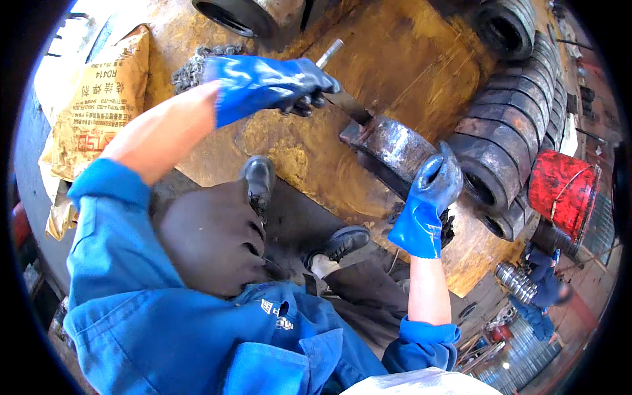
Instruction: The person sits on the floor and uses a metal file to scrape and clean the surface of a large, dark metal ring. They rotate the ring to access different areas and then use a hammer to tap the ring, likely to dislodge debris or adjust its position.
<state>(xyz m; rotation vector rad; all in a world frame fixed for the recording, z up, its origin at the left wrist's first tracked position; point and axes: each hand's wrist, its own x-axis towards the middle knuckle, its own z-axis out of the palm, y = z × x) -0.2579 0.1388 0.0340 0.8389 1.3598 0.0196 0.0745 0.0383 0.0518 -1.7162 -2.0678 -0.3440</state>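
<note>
My left hand (pixel 280 82), in a blue rubber glove, is closed around a flat-bladed metal tool (pixel 349 105). Its round metal shank sticks out above the fist, and the blade's far end meets the left rim of a thick dark metal ring (pixel 397 146). I cannot tell the tool's exact kind. The ring rests tilted on a brown, stained worktop (pixel 296 161), its top worn to bare grey metal. At the ring's right side my right hand (pixel 434 181), gloved alike, grips the edge, with the thumb raised; the fingertips are partly hidden.
Rows of similar dark rings (pixel 507 131) line the right side, beside a red bucket (pixel 563 194). Another large ring (pixel 240 16) stands at the far edge. Grey rags (pixel 201 69) and a yellow sack (pixel 108 99) lie left. A co-worker (pixel 546 283) is at lower right.
</note>
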